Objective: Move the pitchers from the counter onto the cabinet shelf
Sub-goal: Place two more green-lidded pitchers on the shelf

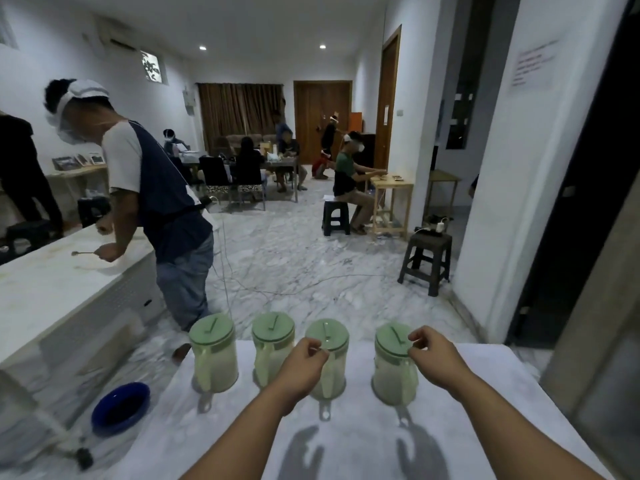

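Several clear pitchers with pale green lids stand in a row along the far edge of the white counter [363,441]. From the left they are one pitcher [214,351], a second pitcher [273,344], a third pitcher [330,362] and a fourth pitcher [394,367]. My left hand [304,363] hovers in front of the third pitcher, fingers curled loosely, holding nothing that I can see. My right hand [434,355] sits just right of the fourth pitcher's lid, fingers curled near its rim. The cabinet shelf is not in view.
A blue bowl [119,407] lies on the floor at the left. A person [156,209] leans over a long white counter [52,289] on the left. Dark stools [426,261] stand on the marble floor ahead. A dark door frame [571,220] rises at the right.
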